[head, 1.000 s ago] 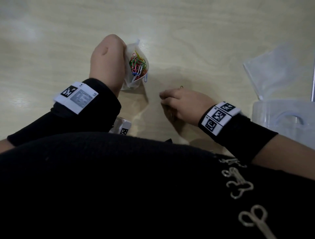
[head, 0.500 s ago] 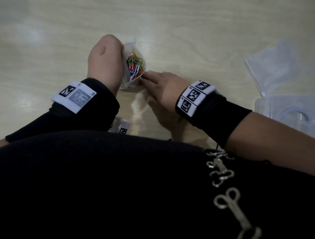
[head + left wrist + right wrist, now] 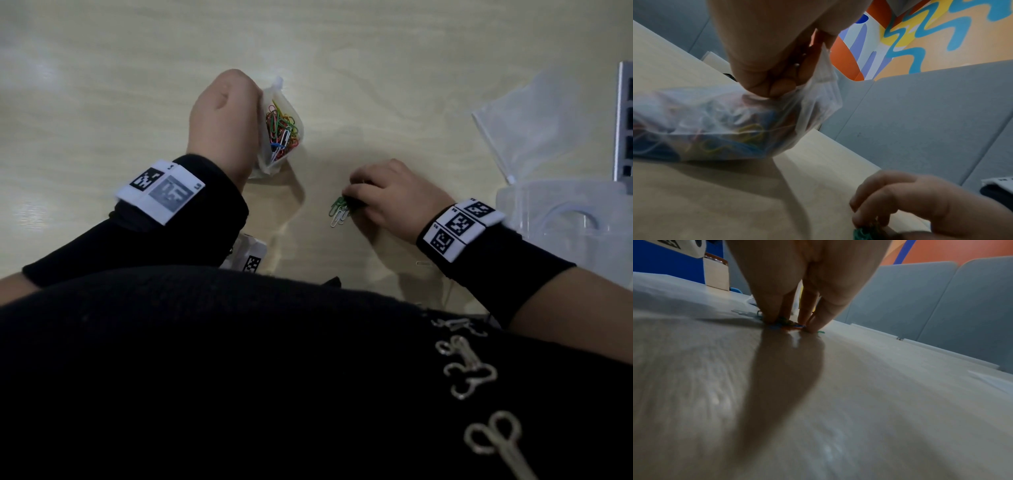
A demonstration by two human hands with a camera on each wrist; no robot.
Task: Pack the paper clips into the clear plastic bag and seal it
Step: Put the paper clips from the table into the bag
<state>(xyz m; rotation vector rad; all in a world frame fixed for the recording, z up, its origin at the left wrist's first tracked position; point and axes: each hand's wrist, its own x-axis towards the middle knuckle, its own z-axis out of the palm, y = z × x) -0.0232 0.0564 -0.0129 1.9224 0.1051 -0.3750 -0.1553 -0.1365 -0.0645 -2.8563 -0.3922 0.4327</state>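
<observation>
My left hand (image 3: 224,120) grips the rim of a small clear plastic bag (image 3: 274,161) and holds its mouth up and open; several coloured paper clips (image 3: 282,128) lie inside. In the left wrist view the bag (image 3: 719,123) bulges on the table under my fingers (image 3: 781,84). To the right, my right hand (image 3: 380,195) is down on the table, its fingertips (image 3: 813,324) and thumb pinching a small heap of green and white loose clips (image 3: 339,209). That heap also shows in the right wrist view as green, blue and orange clips (image 3: 786,324) under the fingertips.
A second empty clear bag (image 3: 524,120) lies at the right. A clear plastic box (image 3: 565,219) stands nearer me at the right edge. One pale clip (image 3: 424,263) lies by my right wrist. Grey partition panels (image 3: 920,121) close off the table's far side.
My right hand was at the bag's mouth half a second ago; it has moved back right and down to the table onto the loose clips. The left hand still holds the bag in place.
</observation>
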